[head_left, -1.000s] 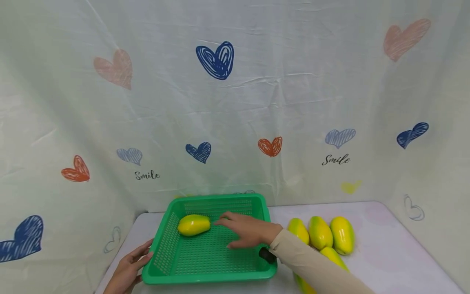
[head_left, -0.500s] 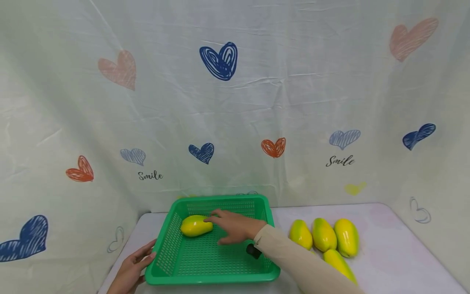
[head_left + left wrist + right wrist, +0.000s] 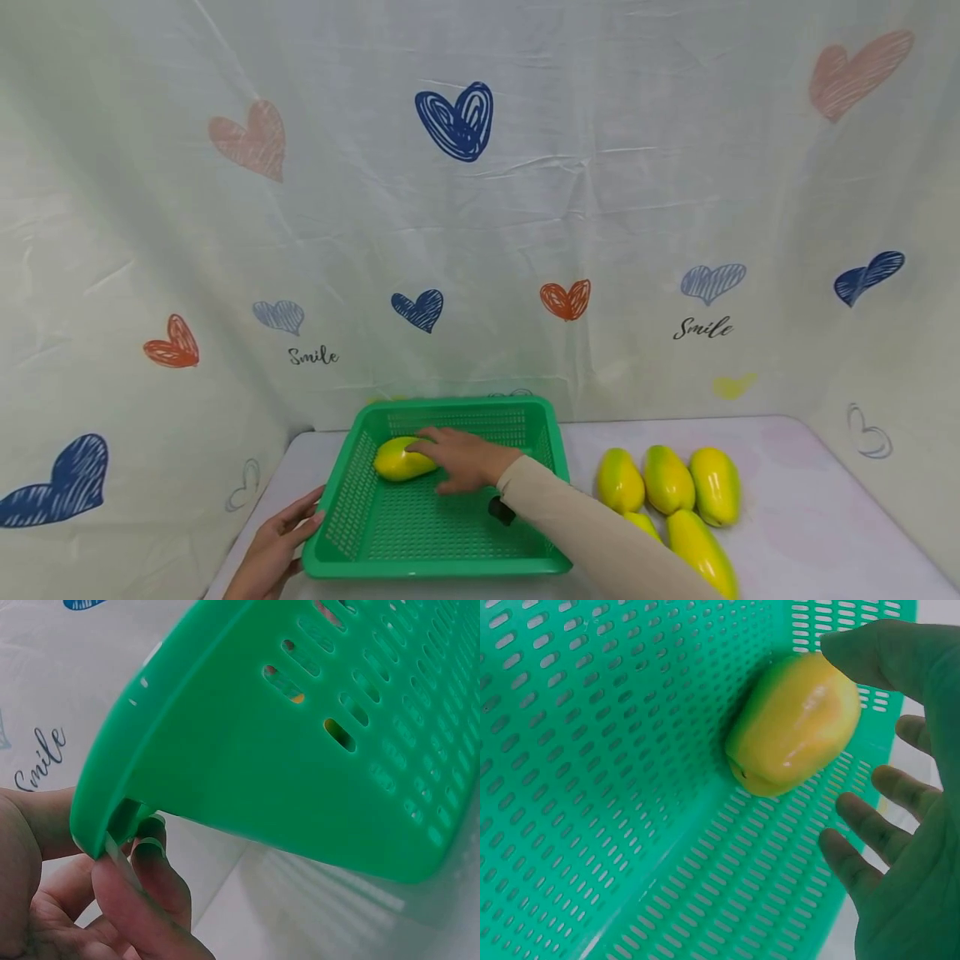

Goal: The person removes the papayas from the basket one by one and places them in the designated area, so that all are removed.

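Note:
A green plastic basket [image 3: 442, 569] with slotted walls stands on the table. My left hand [image 3: 272, 543] pinches its rim at the near left corner; in the left wrist view the thumb and fingers [image 3: 142, 900] curl round the rim. Inside, near the far left corner, lies one yellow-green papaya [image 3: 397, 458]. My right hand [image 3: 467, 460] hovers over its right end with the fingers spread. From the right wrist view, the thumb overlaps the edge of the papaya [image 3: 799, 724], and the other fingers stay apart from it. Whether the thumb touches it, I cannot tell.
Several more papayas [image 3: 669, 481] lie on the white table [image 3: 795, 517] to the right of the basket, partly behind the right sleeve [image 3: 592, 525]. A white curtain [image 3: 495, 225] printed with hearts hangs behind and at both sides.
My right hand has moved left across the basket to the papaya inside. The left hand stays on the rim. The whole head view has shifted slightly, and more of the papayas outside show.

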Available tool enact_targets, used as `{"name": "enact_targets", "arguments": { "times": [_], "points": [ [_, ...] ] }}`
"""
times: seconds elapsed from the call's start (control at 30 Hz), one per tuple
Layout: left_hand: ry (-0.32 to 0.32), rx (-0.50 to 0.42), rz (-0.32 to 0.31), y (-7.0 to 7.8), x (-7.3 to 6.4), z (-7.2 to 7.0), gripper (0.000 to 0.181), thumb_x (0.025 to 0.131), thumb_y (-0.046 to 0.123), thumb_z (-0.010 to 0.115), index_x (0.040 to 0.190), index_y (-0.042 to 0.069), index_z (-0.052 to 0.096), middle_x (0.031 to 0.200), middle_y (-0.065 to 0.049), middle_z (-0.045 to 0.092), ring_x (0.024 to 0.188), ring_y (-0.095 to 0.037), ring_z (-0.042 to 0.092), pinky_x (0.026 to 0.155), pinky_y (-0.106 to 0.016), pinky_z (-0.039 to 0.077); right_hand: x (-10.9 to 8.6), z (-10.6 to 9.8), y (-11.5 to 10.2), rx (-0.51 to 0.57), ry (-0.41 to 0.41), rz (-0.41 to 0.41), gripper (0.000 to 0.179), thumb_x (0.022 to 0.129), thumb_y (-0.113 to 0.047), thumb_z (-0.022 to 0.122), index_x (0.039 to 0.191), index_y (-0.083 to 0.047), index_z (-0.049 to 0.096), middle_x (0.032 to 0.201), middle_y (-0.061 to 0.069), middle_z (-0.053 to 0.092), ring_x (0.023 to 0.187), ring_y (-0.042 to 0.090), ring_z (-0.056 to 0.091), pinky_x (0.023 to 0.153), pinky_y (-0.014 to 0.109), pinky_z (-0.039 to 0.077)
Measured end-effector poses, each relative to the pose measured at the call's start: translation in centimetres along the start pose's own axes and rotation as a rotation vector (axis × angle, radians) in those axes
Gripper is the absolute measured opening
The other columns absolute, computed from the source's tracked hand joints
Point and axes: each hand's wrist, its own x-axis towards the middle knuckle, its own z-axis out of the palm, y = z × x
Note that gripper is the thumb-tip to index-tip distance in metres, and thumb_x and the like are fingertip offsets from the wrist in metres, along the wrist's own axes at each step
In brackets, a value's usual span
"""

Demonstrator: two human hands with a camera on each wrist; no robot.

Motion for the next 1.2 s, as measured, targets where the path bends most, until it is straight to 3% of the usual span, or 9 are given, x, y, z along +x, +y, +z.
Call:
{"name": "enact_targets", "arguments": {
  "times": [0.2, 0.37, 0.7, 0.83, 0.97, 1.07, 1.2],
  "points": [
    [-0.004, -0.006, -0.002, -0.1, 0.1, 0.0, 0.08, 0.082, 0.039, 0.069, 0.144, 0.005, 0.031, 0.137, -0.022, 0.022, 0.109, -0.03, 0.039, 0.073, -0.041, 0.048, 1.2, 0.6, -0.4, -0.083, 0.019, -0.036, 0.071, 0.085, -0.028, 0.068, 0.145, -0.026, 0.029, 0.151, 0.001, 0.02, 0.132, 0.02, 0.029, 0.1, 0.033, 0.034],
    [0.003, 0.0, -0.002, -0.1, 0.1, 0.0, 0.078, 0.083, 0.037, 0.068, 0.144, 0.006, 0.032, 0.14, -0.023, 0.021, 0.11, -0.03, 0.041, 0.073, -0.041, 0.048, 2.1, 0.8, -0.9, -0.157, 0.005, -0.048, 0.072, 0.086, -0.03, 0.067, 0.146, -0.027, 0.027, 0.152, -0.001, 0.018, 0.135, 0.018, 0.025, 0.103, 0.032, 0.03],
    [0.013, -0.006, 0.005, -0.3, 0.1, 0.0, 0.074, 0.084, 0.036, 0.067, 0.143, 0.005, 0.033, 0.137, -0.023, 0.026, 0.099, -0.024, 0.05, 0.072, -0.041, 0.048, 3.3, 1.6, -1.9, -0.292, -0.068, 0.043, 0.079, 0.085, -0.04, 0.066, 0.147, -0.035, 0.018, 0.151, -0.006, 0.018, 0.132, 0.017, 0.028, 0.104, 0.035, 0.028],
    [0.011, -0.012, 0.014, -0.3, 0.0, 0.0, 0.075, 0.083, 0.037, 0.068, 0.143, 0.005, 0.034, 0.137, -0.022, 0.028, 0.097, -0.023, 0.052, 0.072, -0.041, 0.048, 3.6, 1.9, -1.8, -0.293, -0.068, 0.071, 0.081, 0.083, -0.041, 0.067, 0.147, -0.036, 0.019, 0.151, -0.006, 0.017, 0.133, 0.017, 0.027, 0.105, 0.034, 0.028],
    [0.005, -0.016, 0.019, -0.3, -0.2, 0.0, 0.079, 0.081, 0.04, 0.069, 0.143, 0.005, 0.034, 0.137, -0.022, 0.026, 0.107, -0.028, 0.042, 0.072, -0.041, 0.048, 3.6, 1.9, -1.7, -0.256, -0.046, 0.076, 0.081, 0.082, -0.039, 0.07, 0.147, -0.034, 0.021, 0.148, -0.002, 0.021, 0.13, 0.019, 0.031, 0.101, 0.032, 0.032],
    [0.005, -0.019, 0.026, -0.4, -0.3, -0.1, 0.08, 0.081, 0.041, 0.069, 0.143, 0.005, 0.034, 0.136, -0.021, 0.025, 0.108, -0.028, 0.04, 0.073, -0.041, 0.048, 3.6, 1.7, -1.7, -0.21, -0.025, 0.077, 0.079, 0.081, -0.037, 0.071, 0.146, -0.031, 0.026, 0.142, 0.001, 0.026, 0.123, 0.021, 0.038, 0.093, 0.028, 0.04],
    [0.01, -0.021, 0.036, -0.4, -0.3, 0.0, 0.078, 0.081, 0.041, 0.069, 0.143, 0.005, 0.035, 0.134, -0.02, 0.032, 0.098, -0.023, 0.052, 0.072, -0.042, 0.049, 3.5, 1.7, -1.6, -0.187, -0.005, 0.083, 0.075, 0.081, -0.032, 0.072, 0.144, -0.029, 0.031, 0.136, 0.003, 0.029, 0.113, 0.019, 0.042, 0.079, 0.023, 0.044]
  ]
}}
